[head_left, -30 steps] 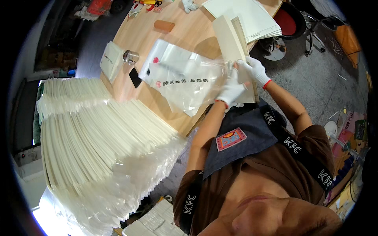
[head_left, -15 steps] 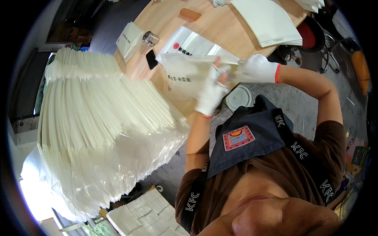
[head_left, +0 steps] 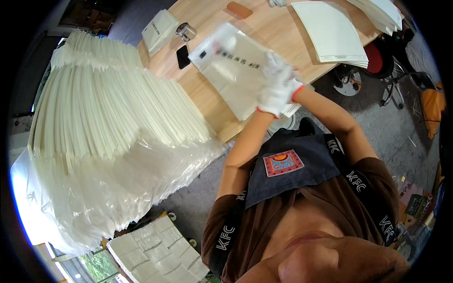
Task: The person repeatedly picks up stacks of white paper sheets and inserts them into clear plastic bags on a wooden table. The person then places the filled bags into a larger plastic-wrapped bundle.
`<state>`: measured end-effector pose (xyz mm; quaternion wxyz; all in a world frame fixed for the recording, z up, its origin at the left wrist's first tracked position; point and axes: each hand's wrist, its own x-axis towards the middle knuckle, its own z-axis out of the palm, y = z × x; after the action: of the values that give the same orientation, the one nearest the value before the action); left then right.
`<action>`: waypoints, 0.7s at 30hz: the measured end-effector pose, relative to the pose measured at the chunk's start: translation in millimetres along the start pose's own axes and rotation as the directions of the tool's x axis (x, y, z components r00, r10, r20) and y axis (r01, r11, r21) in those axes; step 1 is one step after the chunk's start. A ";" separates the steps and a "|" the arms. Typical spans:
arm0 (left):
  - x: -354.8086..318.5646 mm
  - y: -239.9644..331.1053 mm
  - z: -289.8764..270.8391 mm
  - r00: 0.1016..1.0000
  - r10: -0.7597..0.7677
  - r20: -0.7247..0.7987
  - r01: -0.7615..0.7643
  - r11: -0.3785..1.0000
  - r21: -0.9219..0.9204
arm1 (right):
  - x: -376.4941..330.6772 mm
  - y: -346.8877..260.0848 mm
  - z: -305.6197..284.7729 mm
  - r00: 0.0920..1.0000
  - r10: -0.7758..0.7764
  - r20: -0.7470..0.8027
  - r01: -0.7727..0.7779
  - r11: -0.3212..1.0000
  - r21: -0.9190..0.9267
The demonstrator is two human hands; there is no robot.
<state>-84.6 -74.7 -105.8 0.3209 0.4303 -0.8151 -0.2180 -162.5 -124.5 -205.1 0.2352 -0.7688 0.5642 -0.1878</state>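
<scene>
A flat, translucent plastic bag [head_left: 231, 78] with dark printed marks lies slantwise at the table's near edge. Both hands wear white gloves with red cuffs and are close together at the bag's right end. My left hand [head_left: 276, 98] is closed on that end, its fingertips partly hidden. My right hand [head_left: 279, 68] overlaps it just beyond, touching the bag; its fingers are smeared by motion. White layered edges [head_left: 292, 110] stick out beside the left glove; whether they are paper or bag film I cannot tell.
A tall pile of white, plastic-covered packets [head_left: 108, 113] stands at left. On the table [head_left: 264, 28] are a phone [head_left: 183, 57], a metal-and-glass cup [head_left: 186, 32], a white packet [head_left: 159, 32], an orange-brown block [head_left: 239, 10] and stacked sheets [head_left: 330, 33]. A wheeled chair [head_left: 380, 59] is at right.
The bag, raised and folded over before, now lies flatter on the table. My right hand has come in leftward to meet my left hand, which has shifted right and nearer.
</scene>
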 end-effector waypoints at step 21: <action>-288.9 -59.5 28.1 0.526 -0.701 -0.481 0.401 0.704 -0.587 | -143.7 -28.6 -80.5 0.796 0.220 0.564 0.029 0.916 -0.399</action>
<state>51.3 138.7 -259.9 0.5863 0.6424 -0.3906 -0.3018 -226.9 8.1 -126.1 0.2533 -0.7891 0.5256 0.1921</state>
